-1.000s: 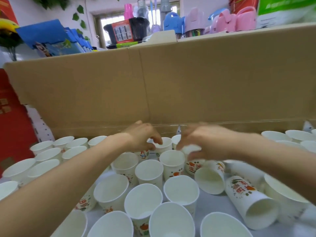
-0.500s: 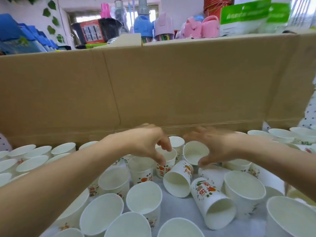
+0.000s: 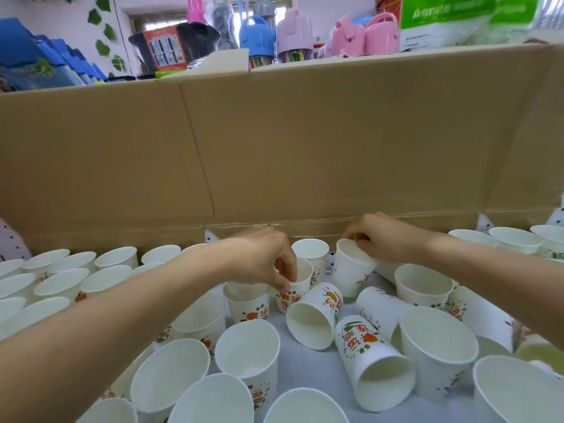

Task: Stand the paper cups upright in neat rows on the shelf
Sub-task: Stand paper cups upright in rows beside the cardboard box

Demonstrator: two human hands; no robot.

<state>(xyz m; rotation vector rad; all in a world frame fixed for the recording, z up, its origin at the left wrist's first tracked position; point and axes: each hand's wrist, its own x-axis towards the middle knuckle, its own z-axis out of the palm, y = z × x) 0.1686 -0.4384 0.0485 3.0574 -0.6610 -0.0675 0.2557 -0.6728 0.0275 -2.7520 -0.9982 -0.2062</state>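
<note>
While the left hand (image 3: 265, 260) pinches an upright cup (image 3: 292, 298) by its rim and the right hand (image 3: 383, 239) a tilted cup (image 3: 350, 271), both far-centre on the shelf (image 3: 305, 369), step looks like filling the back row; next: seat both level, then right the fallen cups (image 3: 316, 314) nearer.

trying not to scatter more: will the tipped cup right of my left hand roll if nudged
The tipped cup probably rolls in a curve, since it tapers from rim to base. Empty and thin-walled, it is likely light and easily crushed.
</note>
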